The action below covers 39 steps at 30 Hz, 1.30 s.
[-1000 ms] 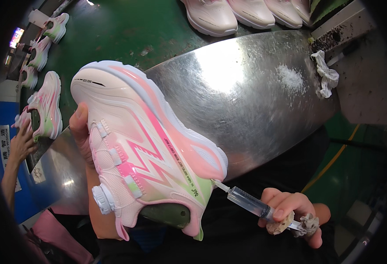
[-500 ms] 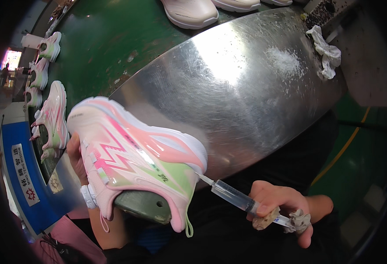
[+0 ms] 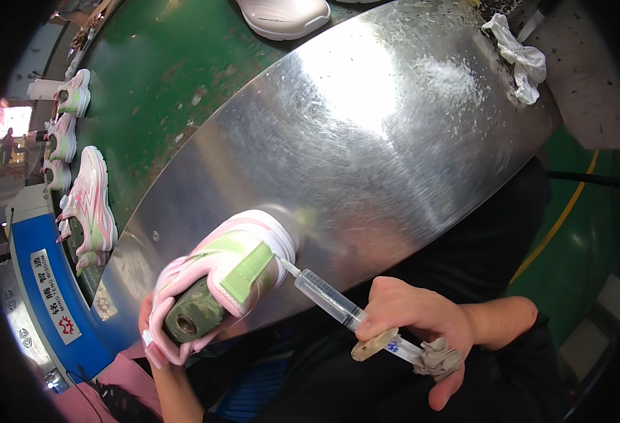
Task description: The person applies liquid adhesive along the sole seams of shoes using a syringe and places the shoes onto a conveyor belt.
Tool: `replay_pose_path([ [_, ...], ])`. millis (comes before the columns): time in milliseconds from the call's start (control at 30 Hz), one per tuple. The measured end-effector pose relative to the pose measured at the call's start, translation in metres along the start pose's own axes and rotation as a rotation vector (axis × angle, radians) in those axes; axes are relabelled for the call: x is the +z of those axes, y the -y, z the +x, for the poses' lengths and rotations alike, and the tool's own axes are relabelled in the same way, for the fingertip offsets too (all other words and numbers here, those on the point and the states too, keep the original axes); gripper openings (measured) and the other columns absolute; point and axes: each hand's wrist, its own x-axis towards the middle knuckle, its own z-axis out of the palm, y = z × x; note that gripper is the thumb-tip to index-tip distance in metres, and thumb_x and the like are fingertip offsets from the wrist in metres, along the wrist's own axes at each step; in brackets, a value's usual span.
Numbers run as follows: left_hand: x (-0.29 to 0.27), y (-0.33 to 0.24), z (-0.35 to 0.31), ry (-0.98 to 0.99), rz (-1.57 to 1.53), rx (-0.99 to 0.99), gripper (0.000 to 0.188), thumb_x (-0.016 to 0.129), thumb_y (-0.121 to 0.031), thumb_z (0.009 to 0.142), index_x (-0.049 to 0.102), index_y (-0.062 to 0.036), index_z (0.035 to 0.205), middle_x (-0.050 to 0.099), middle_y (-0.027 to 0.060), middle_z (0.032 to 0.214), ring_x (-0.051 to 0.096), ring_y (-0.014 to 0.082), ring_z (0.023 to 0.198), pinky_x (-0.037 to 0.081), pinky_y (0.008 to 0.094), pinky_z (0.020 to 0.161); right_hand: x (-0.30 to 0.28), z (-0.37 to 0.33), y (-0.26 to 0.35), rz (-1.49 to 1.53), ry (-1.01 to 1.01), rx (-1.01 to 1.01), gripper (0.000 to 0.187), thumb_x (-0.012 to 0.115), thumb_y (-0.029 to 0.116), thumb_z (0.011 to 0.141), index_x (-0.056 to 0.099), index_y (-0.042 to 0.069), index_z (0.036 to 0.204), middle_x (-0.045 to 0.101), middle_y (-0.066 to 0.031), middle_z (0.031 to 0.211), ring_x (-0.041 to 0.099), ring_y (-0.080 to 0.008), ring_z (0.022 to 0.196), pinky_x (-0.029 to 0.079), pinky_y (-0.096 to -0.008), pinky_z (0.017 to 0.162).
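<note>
A pink, white and green sneaker (image 3: 248,271) is tilted over the metal tabletop, its heel facing the syringe. Inside its opening sits a dark green shoe last (image 3: 196,310) with a round hole. My left hand (image 3: 145,319) grips the shoe from its far left side, mostly hidden behind it. In my right hand (image 3: 416,317) is a clear plastic syringe (image 3: 331,299), its tip at the seam between the heel's upper and the sole. Tan wrapping covers the syringe's finger flange, and a grey crumpled wad covers the plunger end, near my thumb.
Under the shoe lies a shiny metal plate (image 3: 324,169) beside a green work surface (image 3: 155,77). Several similar sneakers (image 3: 91,201) line the left side. A pale shoe (image 3: 285,15) stands at the far edge. Crumpled white tissue (image 3: 518,60) lies at the plate's far right.
My left hand has turned the sneaker from its side view so the heel faces the syringe, and it sits lower. My right hand has moved left with the syringe, its tip following the heel seam.
</note>
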Motion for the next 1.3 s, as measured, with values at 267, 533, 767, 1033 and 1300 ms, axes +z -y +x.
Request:
replay_pose_path([
  [267,0.032,-0.031,-0.044,-0.170,-0.648,-0.497,0.068,0.068,0.005,0.068,0.038,-0.0078,0.128,0.042,0.0128,0.132,0.046,0.0261,0.119,0.044,0.0381,0.098,0.007,-0.002,0.003,-0.066,0.015,0.040,0.088,0.069,0.065,0.067,0.051,-0.001,0.123,0.064,-0.0073,0.104,0.055,-0.0161,0.085,0.031,-0.0289,0.071],
  [533,0.067,-0.034,-0.088,-0.003,-1.196,-0.671,0.070,0.065,-0.008,0.076,0.032,0.0006,0.138,0.049,0.0181,0.129,0.052,0.0302,0.115,0.044,0.0430,0.096,0.016,0.005,0.016,-0.141,-0.002,-0.016,0.084,0.073,0.061,0.066,0.054,-0.004,0.115,0.060,-0.0093,0.088,0.047,-0.0191,0.072,0.035,-0.0301,0.066],
  [767,0.093,-0.042,-0.089,0.152,-1.453,-0.730,0.078,0.062,-0.001,0.069,0.026,0.0003,0.139,0.049,0.0199,0.127,0.051,0.0336,0.116,0.043,0.0480,0.097,0.020,0.009,0.041,-0.170,0.111,0.073,0.100,0.076,0.065,0.059,0.047,-0.008,0.121,0.060,-0.0110,0.102,0.047,-0.0183,0.083,0.035,-0.0290,0.074],
  [1033,0.119,-0.048,-0.066,0.393,-1.568,-0.769,0.078,0.058,0.006,0.062,0.036,-0.0071,0.135,0.050,0.0156,0.127,0.048,0.0349,0.119,0.037,0.0480,0.102,0.021,0.002,0.082,-0.120,0.153,0.320,0.102,0.077,0.064,0.057,0.046,-0.008,0.121,0.061,-0.0119,0.103,0.050,-0.0180,0.086,0.036,-0.0286,0.077],
  [1300,0.149,-0.072,-0.028,0.464,-1.740,-0.713,0.072,0.067,0.002,0.065,0.041,-0.0077,0.132,0.054,0.0115,0.121,0.052,0.0327,0.114,0.038,0.0538,0.100,0.024,-0.007,0.129,-0.244,0.174,0.318,0.090,0.074,0.064,0.061,0.052,-0.004,0.115,0.065,-0.0100,0.094,0.054,-0.0214,0.073,0.035,-0.0324,0.067],
])
